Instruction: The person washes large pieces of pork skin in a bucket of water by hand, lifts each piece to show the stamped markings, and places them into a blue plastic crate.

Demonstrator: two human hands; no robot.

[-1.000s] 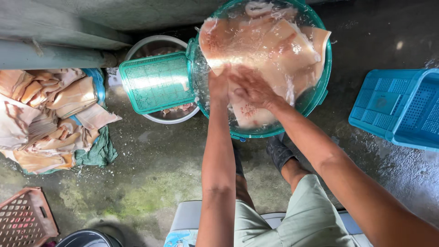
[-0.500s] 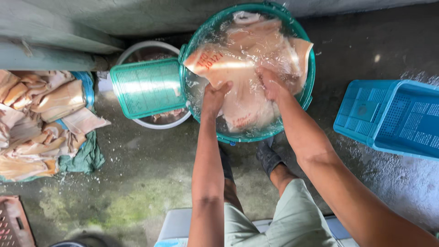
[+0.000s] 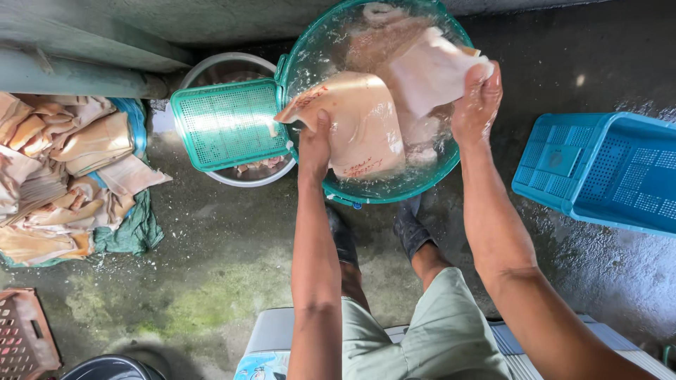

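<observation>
A round green basin point(image 3: 310, 49) of water stands on the wet concrete ahead of my feet, with pale slabs of pork skin in it. My left hand point(image 3: 315, 146) grips the near edge of one large slab point(image 3: 359, 123) marked with red stamps, lifted at the basin's front. My right hand point(image 3: 477, 98) holds up a second, paler slab point(image 3: 429, 70) over the basin's right side. More pieces lie under the water behind them.
A small green perforated tray point(image 3: 229, 123) rests over a grey bowl point(image 3: 232, 67) left of the basin. A pile of skins point(image 3: 63, 169) lies on green cloth at far left. A blue crate point(image 3: 612, 172) stands at right, a brown crate point(image 3: 24, 334) bottom left.
Both hands were pressing the skins down in the water; now each has lifted a separate slab, the left toward the front, the right up and to the right.
</observation>
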